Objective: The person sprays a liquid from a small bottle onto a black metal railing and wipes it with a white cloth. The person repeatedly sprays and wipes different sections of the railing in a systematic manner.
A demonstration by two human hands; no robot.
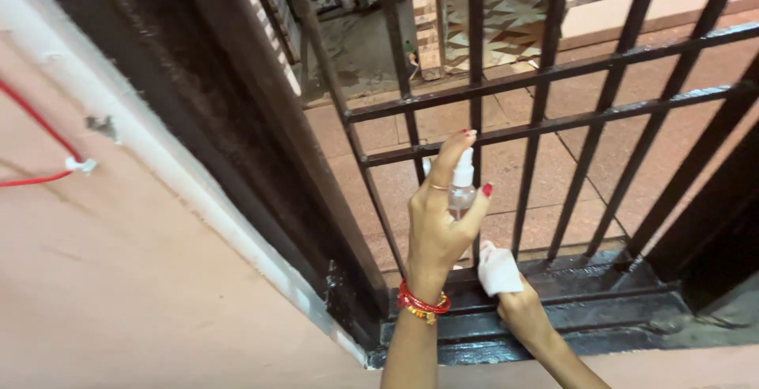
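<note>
My left hand (437, 227), low in the middle of the frame, grips a small clear spray bottle (461, 185) upright, nozzle toward the dark gate bars (474, 81) just beyond, while my right hand (518, 306) beside it clutches a white cloth (498, 269) against the gate's bottom rail (585, 290)

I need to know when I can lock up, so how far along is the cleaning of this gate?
The bottom rail looks wet and glossy, so it seems partly done. In hand: the left hand has a grip on a small clear spray bottle, forefinger on its top, aimed at the bars; the right hand presses a white cloth on the rail. The upper bars show no wetness, so probably remain.
</note>
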